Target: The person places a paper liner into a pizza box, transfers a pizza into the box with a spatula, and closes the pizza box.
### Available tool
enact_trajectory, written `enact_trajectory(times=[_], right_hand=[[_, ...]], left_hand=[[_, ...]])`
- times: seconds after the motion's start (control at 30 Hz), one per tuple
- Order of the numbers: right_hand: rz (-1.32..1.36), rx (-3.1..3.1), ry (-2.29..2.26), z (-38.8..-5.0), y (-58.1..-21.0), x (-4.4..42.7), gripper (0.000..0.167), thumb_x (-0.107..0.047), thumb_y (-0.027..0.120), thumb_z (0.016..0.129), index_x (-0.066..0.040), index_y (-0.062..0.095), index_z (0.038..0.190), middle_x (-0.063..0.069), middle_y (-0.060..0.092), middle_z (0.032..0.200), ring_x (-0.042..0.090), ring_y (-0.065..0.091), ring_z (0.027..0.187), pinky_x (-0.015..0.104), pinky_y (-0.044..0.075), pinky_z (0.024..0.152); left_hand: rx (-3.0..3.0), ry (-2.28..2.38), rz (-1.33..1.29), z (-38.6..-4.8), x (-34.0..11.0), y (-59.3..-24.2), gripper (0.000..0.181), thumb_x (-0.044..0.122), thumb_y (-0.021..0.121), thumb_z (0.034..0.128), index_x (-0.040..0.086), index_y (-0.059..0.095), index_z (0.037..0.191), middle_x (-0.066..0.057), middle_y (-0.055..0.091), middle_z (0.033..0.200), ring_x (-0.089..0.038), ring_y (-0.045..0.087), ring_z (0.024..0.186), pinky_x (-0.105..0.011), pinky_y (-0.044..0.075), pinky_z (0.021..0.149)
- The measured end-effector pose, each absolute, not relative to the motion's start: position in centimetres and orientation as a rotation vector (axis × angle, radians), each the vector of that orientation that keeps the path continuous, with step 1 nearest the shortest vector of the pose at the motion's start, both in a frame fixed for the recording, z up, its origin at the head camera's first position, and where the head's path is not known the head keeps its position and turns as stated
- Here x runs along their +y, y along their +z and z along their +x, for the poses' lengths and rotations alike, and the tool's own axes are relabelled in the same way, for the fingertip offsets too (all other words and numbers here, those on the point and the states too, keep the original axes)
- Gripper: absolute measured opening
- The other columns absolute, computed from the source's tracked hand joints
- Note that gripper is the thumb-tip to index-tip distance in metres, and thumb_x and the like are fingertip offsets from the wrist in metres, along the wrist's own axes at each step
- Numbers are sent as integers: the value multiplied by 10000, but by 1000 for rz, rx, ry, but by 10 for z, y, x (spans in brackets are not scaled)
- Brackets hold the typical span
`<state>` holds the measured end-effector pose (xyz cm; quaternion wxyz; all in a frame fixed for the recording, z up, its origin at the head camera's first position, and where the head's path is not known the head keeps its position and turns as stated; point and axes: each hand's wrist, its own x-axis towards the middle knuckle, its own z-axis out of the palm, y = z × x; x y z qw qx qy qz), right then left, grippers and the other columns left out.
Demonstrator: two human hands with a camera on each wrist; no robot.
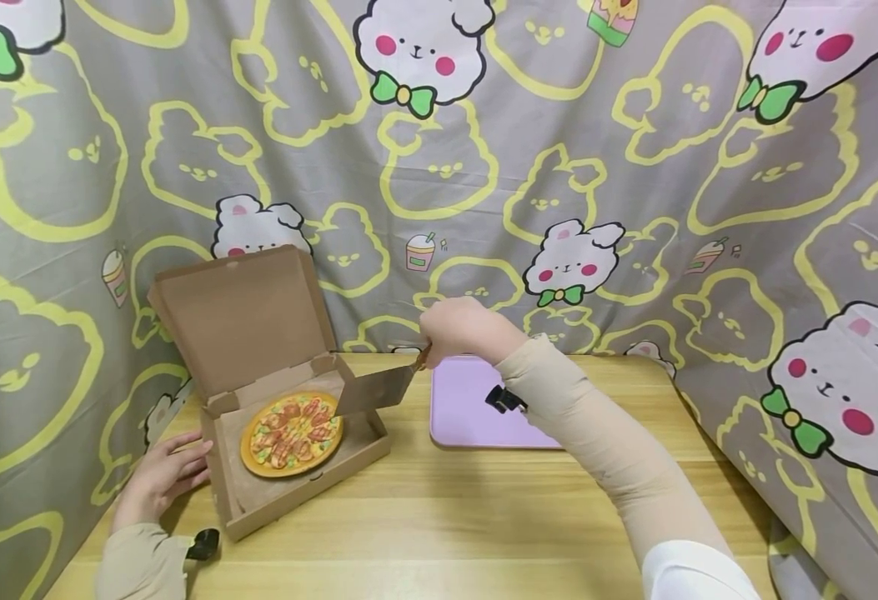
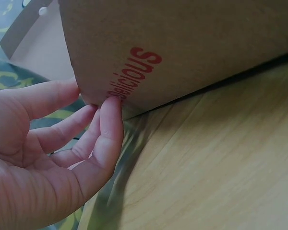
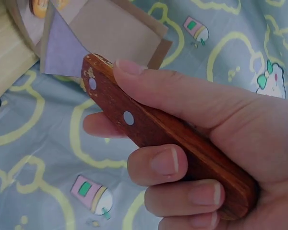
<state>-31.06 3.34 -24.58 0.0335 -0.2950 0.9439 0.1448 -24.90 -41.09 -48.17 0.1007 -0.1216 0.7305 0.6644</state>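
A pizza (image 1: 293,433) on a round orange-yellow base lies inside a cardboard box (image 1: 292,497) whose lid (image 1: 247,321) stands raised at the back. My right hand (image 1: 464,329) grips the riveted wooden handle (image 3: 149,122) of a broad metal spatula (image 1: 374,389). The blade slants down over the box's right wall, its far corner at the pizza's right edge; whether they touch I cannot tell. My left hand (image 1: 164,477) rests its fingertips against the box's outer left wall (image 2: 182,52), near red lettering; its fingers bend slightly and grip nothing.
A pale purple tray (image 1: 469,412) lies to the right of the box on the wooden table (image 1: 439,517), partly behind my right forearm. Patterned cloth (image 1: 446,192) hangs along the back and both sides. The open lid stands close to it.
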Motion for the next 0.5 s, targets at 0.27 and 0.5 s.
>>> enact_trajectory(times=[0.27, 0.5], right_hand=[[-882, 2934, 217, -318, -261, 68, 316, -397, 744, 810, -230, 560, 615, -67, 533, 682, 137, 470, 638, 309, 399, 533], [-875, 2946, 77, -320, -277, 95, 189, -382, 741, 830, -215, 699, 752, -74, 616, 714, 126, 520, 646, 297, 421, 549]], left_hand=[[2158, 1974, -351, -249, -410, -482, 835, 259, 582, 983, -87, 39, 1515, 199, 656, 871, 25, 654, 838, -218, 576, 754], [2164, 1964, -370, -248, -409, -482, 834, 262, 582, 982, -80, 41, 1518, 198, 654, 863, 28, 652, 832, -217, 576, 754]])
